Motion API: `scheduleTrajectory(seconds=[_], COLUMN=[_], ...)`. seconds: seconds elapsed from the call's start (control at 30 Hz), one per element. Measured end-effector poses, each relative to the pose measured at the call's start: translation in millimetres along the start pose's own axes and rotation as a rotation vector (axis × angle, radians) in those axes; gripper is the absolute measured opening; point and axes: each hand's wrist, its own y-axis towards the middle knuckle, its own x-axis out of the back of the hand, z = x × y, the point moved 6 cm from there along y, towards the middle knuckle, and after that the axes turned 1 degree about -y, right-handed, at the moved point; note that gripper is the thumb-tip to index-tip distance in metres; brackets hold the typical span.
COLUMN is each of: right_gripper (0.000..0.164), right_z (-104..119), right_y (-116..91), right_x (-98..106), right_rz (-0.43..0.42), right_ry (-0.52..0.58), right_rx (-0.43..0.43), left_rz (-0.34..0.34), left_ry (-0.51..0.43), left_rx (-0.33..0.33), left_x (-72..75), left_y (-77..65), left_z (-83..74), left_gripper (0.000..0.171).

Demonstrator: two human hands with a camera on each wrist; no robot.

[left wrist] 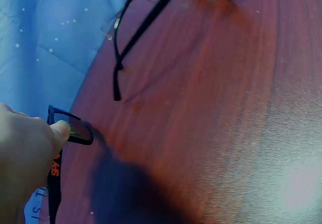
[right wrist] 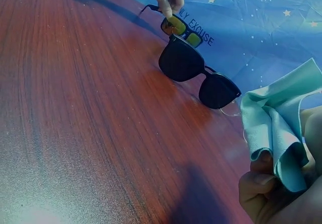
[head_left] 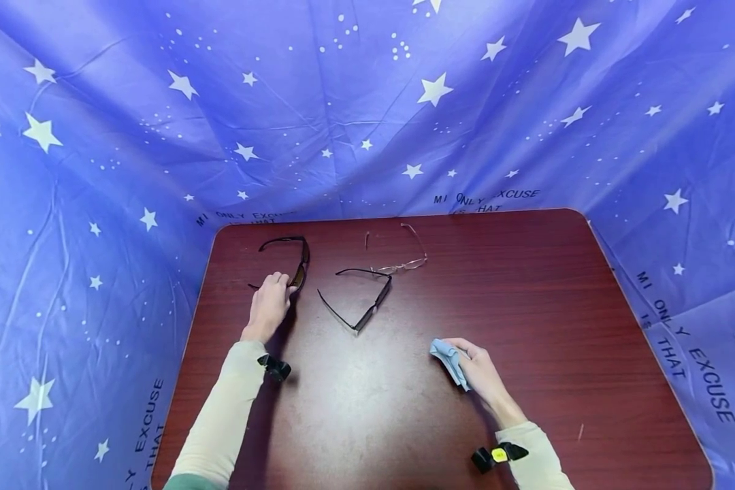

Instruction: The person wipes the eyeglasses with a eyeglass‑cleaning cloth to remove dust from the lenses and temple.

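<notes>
My left hand (head_left: 271, 305) pinches a pair of sunglasses (head_left: 299, 275) by the near side of the frame, at the table's far left. Their lenses look yellow in the right wrist view, and orange lettering shows on a black temple arm in the left wrist view. My right hand (head_left: 482, 373) holds a folded light-blue cloth (head_left: 447, 359) over the right half of the table, fingers and thumb curled round it. Between the hands lies a second pair of black sunglasses (right wrist: 182, 60), dark-lensed, with its temple arms spread open toward the left.
Thin-framed clear glasses (head_left: 414, 264) lie behind the black sunglasses, near the back of the reddish-brown table (head_left: 527, 272). A small thin piece (head_left: 367, 239) lies to their left. A blue star-printed curtain (head_left: 343, 102) surrounds the table's back and sides.
</notes>
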Motion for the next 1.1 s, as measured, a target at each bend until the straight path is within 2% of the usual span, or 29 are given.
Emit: scheduleTrajectory(seconds=[0.27,0.4,0.5,0.63,0.8,0.97,1.1], right_gripper=[0.029,0.029,0.028,0.030,0.030,0.031,0.032], right_z=[0,-2,-3,-3,-3,-5,-6], right_y=[-1,-2,-2,-2,-3,-4,-5], right_x=[0,1,1,0,0,1,1], right_rz=[0.001,-0.008,-0.011,-0.004,-0.003,-0.006,-0.005], right_ry=[0.001,-0.002,-0.003,0.004,0.011,-0.004,-0.007], right_rx=[-0.002,-0.010,-0.013,-0.017,-0.026,-0.031,-0.040], left_rz=[0.021,-0.006,-0.068,-0.124,-0.055,0.052,0.076], left_ry=[0.030,0.061,0.045,-0.050,-0.137,-0.182,-0.176], left_rx=[-0.010,-0.032,-0.079,-0.179,-0.299,-0.342,-0.358], left_x=[-4.3,-3.9,-1.9,-2.4,-10.8,-20.3,-27.8], left_y=[-7.6,-10.1,-12.3,-18.3,-28.8,-35.9,-41.7], left_z=[-4.6,-12.0,-24.2,-47.8,-81.1,-103.3,-112.3], left_gripper=[0.015,0.022,0.031,0.036,0.033,0.033,0.034])
